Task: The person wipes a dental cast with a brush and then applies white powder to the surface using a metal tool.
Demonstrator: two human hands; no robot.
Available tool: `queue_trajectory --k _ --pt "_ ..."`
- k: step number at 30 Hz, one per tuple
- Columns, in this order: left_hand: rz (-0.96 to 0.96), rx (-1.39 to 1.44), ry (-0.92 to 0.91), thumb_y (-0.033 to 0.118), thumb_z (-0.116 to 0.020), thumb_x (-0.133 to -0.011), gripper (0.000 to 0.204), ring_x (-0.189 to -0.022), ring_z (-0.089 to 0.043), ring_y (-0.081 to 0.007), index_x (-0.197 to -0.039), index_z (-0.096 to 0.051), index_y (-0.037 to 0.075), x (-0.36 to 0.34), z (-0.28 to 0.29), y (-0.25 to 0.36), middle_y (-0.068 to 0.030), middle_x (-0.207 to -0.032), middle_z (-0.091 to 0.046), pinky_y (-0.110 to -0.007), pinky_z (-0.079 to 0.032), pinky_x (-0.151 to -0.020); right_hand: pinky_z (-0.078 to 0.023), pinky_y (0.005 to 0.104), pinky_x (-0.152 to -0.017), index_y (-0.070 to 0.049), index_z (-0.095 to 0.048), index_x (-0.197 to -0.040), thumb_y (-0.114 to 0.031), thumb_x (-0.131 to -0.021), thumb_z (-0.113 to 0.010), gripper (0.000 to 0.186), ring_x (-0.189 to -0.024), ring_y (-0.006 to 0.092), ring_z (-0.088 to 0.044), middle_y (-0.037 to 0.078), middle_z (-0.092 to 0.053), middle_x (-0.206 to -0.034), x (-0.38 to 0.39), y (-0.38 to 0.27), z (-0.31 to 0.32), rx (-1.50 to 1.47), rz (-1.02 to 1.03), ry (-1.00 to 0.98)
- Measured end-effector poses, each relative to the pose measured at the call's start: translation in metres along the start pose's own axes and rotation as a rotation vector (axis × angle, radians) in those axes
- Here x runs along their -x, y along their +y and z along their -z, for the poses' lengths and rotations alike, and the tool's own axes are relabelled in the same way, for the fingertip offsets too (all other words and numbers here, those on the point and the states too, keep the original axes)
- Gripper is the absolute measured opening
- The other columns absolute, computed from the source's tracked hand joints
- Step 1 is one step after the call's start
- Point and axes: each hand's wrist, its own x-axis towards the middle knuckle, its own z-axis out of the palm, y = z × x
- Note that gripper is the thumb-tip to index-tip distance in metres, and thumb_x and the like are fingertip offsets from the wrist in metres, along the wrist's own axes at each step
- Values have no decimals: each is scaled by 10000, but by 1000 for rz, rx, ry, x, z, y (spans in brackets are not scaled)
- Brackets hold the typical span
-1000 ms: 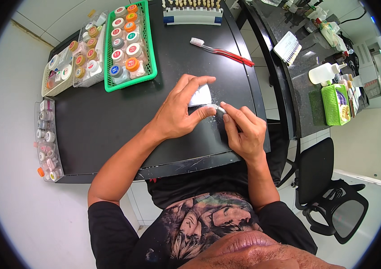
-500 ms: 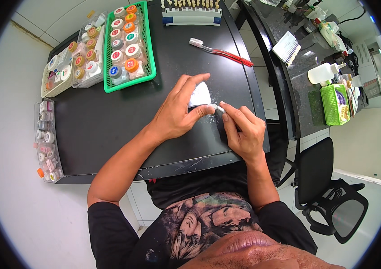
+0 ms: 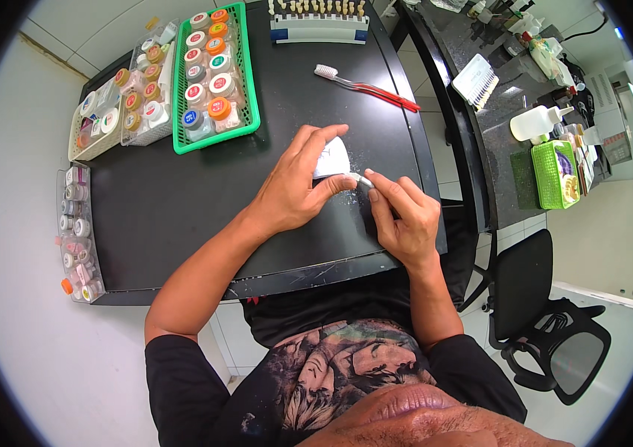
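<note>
My left hand (image 3: 292, 182) is closed round a white plaster-like block (image 3: 333, 159) with dark pen marks on it, fingers over its far side and thumb at its near edge. My right hand (image 3: 408, 214) pinches a short, slim grey-handled tool (image 3: 364, 181) between thumb and fingers. The tool's front end meets the block's near right corner, by my left thumb; its tip is too small to make out. White crumbs (image 3: 354, 198) lie scattered on the black table (image 3: 182, 223) beneath and beside the block.
A red-handled toothbrush (image 3: 367, 87) lies beyond my hands. At the back stands a rack of tooth-shaped shade tabs (image 3: 319, 34). A green basket (image 3: 254, 112) of lidded jars and other jar trays line the left side. To the right are a side counter (image 3: 506, 164) and a black chair (image 3: 529, 287).
Hardly anything differs. Both hands keep their hold and place, with the tool still at the block's corner; the whole view has shifted very slightly.
</note>
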Motion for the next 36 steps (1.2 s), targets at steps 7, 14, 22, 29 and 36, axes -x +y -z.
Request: queue_trajectory --k 7,14,22,29,36 --pt "12 40 -13 371 -906 -1048 753 -1215 -682 -334 -1654 -604 41 0 1 1 -185 -1387 -662 -419 -553 -1045 -480 387 -546 -87 -887 -1253 -42 -955 -893 302 -567 223 -614 53 -603 -752 0 0 1 3 -2 -2" --pt "8 27 -19 328 -908 -1050 668 -1189 -679 -309 -1593 -638 47 0 2 3 -171 -1377 -662 -402 -551 -1021 -481 387 -547 -86 -888 -1253 -43 -954 -895 302 -570 223 -622 53 -609 -754 0 1 0 4 4 6" --pt "12 44 -16 301 -904 -1048 606 -1144 -681 -283 -1545 -662 51 0 2 6 -156 -1349 -663 -390 -551 -981 -482 388 -549 -87 -887 -1237 -36 -954 -896 288 -573 227 -625 52 -605 -752 -1 -1 2 1 -5 0" --pt "-3 27 -23 280 -896 -1044 568 -1114 -676 -276 -1504 -669 37 -2 3 7 -153 -1314 -661 -391 -548 -971 -479 388 -547 -84 -884 -1246 -40 -962 -896 288 -573 226 -617 51 -601 -748 0 0 1 0 -7 -5" --pt "21 33 -13 326 -919 -1035 698 -1125 -660 -274 -1595 -623 31 -1 1 4 -157 -1319 -648 -395 -545 -972 -469 382 -540 -84 -889 -1242 -34 -951 -897 296 -559 206 -603 43 -595 -734 1 1 1 -31 -23 -1"
